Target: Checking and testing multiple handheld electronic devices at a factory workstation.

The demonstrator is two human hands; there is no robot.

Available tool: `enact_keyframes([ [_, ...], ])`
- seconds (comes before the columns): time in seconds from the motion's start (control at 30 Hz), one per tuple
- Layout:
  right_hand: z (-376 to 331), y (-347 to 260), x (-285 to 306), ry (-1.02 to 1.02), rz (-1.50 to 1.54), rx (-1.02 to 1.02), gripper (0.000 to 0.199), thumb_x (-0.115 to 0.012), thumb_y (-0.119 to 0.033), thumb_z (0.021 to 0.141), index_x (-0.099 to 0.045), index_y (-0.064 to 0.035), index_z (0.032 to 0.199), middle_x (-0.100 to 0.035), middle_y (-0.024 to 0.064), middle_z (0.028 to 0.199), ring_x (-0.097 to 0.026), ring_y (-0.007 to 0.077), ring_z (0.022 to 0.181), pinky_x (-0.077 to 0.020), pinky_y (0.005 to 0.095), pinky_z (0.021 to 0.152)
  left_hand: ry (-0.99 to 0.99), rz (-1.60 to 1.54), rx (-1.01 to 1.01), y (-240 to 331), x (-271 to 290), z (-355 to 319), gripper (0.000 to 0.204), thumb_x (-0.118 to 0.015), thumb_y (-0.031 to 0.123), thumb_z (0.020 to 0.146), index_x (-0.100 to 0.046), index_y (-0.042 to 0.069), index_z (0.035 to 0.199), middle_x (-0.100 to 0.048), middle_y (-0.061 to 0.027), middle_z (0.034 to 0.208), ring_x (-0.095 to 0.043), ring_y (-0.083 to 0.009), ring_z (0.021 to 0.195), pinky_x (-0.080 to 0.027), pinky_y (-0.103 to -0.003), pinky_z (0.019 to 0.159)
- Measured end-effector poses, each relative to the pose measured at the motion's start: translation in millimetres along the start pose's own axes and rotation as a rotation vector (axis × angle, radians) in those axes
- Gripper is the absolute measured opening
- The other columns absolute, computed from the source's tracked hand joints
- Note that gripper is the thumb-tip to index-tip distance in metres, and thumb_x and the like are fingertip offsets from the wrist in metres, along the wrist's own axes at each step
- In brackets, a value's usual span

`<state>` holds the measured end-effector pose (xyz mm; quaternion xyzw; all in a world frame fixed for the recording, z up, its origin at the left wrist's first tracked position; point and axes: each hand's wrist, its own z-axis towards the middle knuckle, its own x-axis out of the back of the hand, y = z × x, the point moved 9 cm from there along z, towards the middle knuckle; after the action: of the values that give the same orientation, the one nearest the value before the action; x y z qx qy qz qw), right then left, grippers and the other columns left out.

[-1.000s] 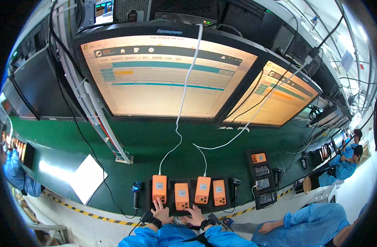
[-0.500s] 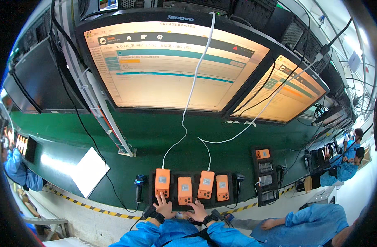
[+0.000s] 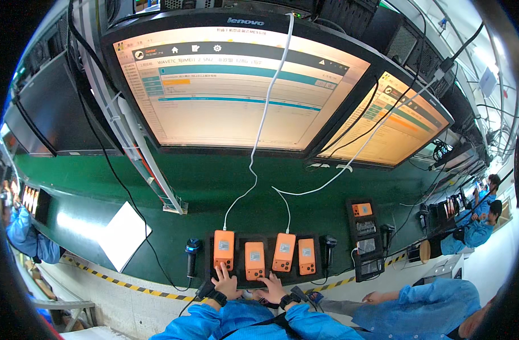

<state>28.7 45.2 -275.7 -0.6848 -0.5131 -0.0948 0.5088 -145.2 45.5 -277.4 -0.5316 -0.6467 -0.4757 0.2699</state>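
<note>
Four... several orange phones lie back side up in a black tray (image 3: 327, 279) on the bench. My left hand (image 3: 228, 285) is open, its fingertips resting at the lower end of the leftmost phone (image 3: 224, 249), by its camera lenses. A white cable runs into the top of that phone. My right hand (image 3: 273, 290) is open too, fingers spread at the tray's near edge. Its fingertips are by the lower ends of the second phone (image 3: 254, 262) and the third phone (image 3: 284, 253), which also has a white cable. The rightmost phone (image 3: 307, 258) has no hand near it.
Barcode scanners stand left (image 3: 191, 258) and right (image 3: 328, 255) of the tray. A white sheet (image 3: 123, 237) lies further left, and a second black tray (image 3: 365, 246) right. A large monitor (image 3: 237, 107) stands behind. A co-worker's arm (image 3: 418, 300) is at the right.
My hands stay in nearly the same place at the phones. The co-worker's arm at the right has shifted slightly. A small red triangle on the large monitor has turned pale.
</note>
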Motion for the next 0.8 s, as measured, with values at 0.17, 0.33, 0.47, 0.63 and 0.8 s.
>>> enact_keyframes([
  [0.17,0.1,-2.5,2.5,0.014,-0.002,0.022,0.060,-0.064,-0.042,0.080,-0.044,-0.0184,0.130,-0.023,0.0313,0.141,-0.017,0.0468,0.133,-0.0154,0.0588,0.106,0.011,0.003,0.007,-0.7,-2.1,0.4,0.057,-0.070,0.046,0.058,-0.061,0.007,0.099,-0.005,-0.0364,0.144,-0.013,-0.0585,0.130,-0.030,-0.074,0.082],
  [0.33,-1.3,-5.6,6.7,0.048,-0.002,0.048,0.059,-0.065,-0.041,0.079,-0.044,-0.0193,0.130,-0.023,0.0306,0.141,-0.017,0.0474,0.133,-0.0154,0.0598,0.106,0.061,0.010,-0.008,0.5,-2.5,1.0,0.058,-0.071,0.045,0.058,-0.061,0.006,0.100,-0.005,-0.0366,0.144,-0.011,-0.0583,0.130,-0.030,-0.074,0.082],
  [0.47,-0.6,-3.0,3.9,0.020,0.007,0.035,0.059,-0.065,-0.041,0.079,-0.044,-0.0197,0.130,-0.023,0.0309,0.141,-0.017,0.0474,0.133,-0.0157,0.0597,0.106,0.039,0.004,0.030,-2.1,-5.7,2.2,0.058,-0.071,0.045,0.059,-0.060,0.006,0.101,-0.004,-0.0365,0.144,-0.010,-0.0582,0.130,-0.029,-0.074,0.083],
  [0.63,-0.1,-1.1,4.3,0.024,-0.013,0.038,0.059,-0.065,-0.040,0.080,-0.043,-0.0191,0.131,-0.022,0.0317,0.141,-0.016,0.0467,0.134,-0.0155,0.0593,0.106,0.035,-0.026,0.000,0.7,-1.9,1.4,0.058,-0.070,0.045,0.060,-0.060,0.005,0.101,-0.003,-0.0367,0.144,-0.008,-0.0584,0.131,-0.028,-0.074,0.083],
  [0.8,-0.6,-0.4,2.5,-0.001,0.017,0.039,0.059,-0.065,-0.039,0.080,-0.043,-0.0186,0.131,-0.021,0.0318,0.141,-0.014,0.0462,0.135,-0.0146,0.0579,0.107,0.015,-0.013,0.015,1.1,-0.3,0.1,0.058,-0.069,0.045,0.060,-0.060,0.005,0.101,-0.003,-0.0368,0.144,-0.009,-0.0584,0.131,-0.029,-0.073,0.083],
])
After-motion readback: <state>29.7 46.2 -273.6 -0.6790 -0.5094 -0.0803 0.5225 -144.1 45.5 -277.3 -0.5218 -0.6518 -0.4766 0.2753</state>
